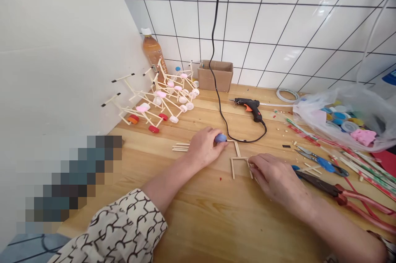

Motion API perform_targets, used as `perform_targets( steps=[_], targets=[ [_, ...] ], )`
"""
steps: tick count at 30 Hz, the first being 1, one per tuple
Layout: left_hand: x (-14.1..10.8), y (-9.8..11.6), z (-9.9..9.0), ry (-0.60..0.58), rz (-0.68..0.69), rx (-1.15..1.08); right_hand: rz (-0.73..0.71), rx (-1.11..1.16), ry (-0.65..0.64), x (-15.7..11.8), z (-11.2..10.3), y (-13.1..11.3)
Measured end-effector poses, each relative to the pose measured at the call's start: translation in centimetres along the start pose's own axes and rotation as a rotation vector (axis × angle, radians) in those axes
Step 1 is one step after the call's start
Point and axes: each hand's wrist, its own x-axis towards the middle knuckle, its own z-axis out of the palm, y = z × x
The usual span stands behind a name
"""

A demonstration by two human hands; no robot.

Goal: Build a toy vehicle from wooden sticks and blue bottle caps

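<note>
My left hand is closed with a small rounded blue piece between its thumb and fingers; I cannot make out its exact kind. Beside it lies a frame of thin wooden sticks, flat on the wooden table. The fingers of my right hand are pinched on the frame's right-hand stick near the corner, partly hiding it. Several loose wooden sticks show to the left of my left hand, partly behind it.
Stick models with bottle-cap wheels stand at the back left, near a drink bottle and a cardboard box. A glue gun lies behind my hands. Scissors, pliers and a bag of caps are at right.
</note>
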Motion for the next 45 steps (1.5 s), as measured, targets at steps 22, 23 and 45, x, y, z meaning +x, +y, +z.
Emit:
perform_targets(
  steps=[22,23,45],
  targets=[
    [-4.7,4.0,1.2,-0.113,0.449,-0.155,0.128,0.208,0.125,0.3,-0.3,0.8],
    [-4.7,4.0,1.2,-0.123,0.459,-0.143,0.131,0.210,0.116,0.3,-0.3,0.8],
    [-1.6,2.6,1.3,-0.142,0.042,-0.063,0.191,0.183,0.018,1.1,0.1,0.6]
  ],
)
